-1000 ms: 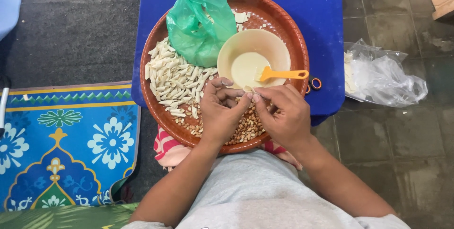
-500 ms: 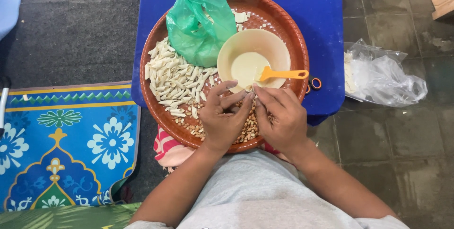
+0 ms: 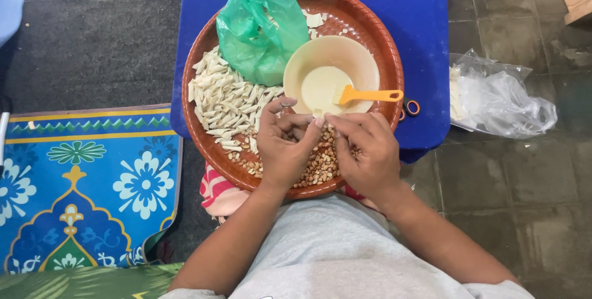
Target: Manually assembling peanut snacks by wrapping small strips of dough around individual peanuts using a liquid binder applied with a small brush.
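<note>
My left hand and my right hand meet over the near part of a round brown tray. Together their fingertips pinch a small pale pastry piece just below a cream bowl. The bowl holds pale paste and an orange brush. A heap of folded pale pastry pieces lies on the tray's left. Peanuts lie under my hands. A green plastic bag sits on the tray's far side.
The tray rests on a blue board over my lap. A clear plastic bag lies on the grey tiled floor at the right. A blue patterned mat lies at the left.
My hands have stayed together over the peanuts, with the fingers shifting slightly around the small pastry piece. The bowl, brush and bag have not moved.
</note>
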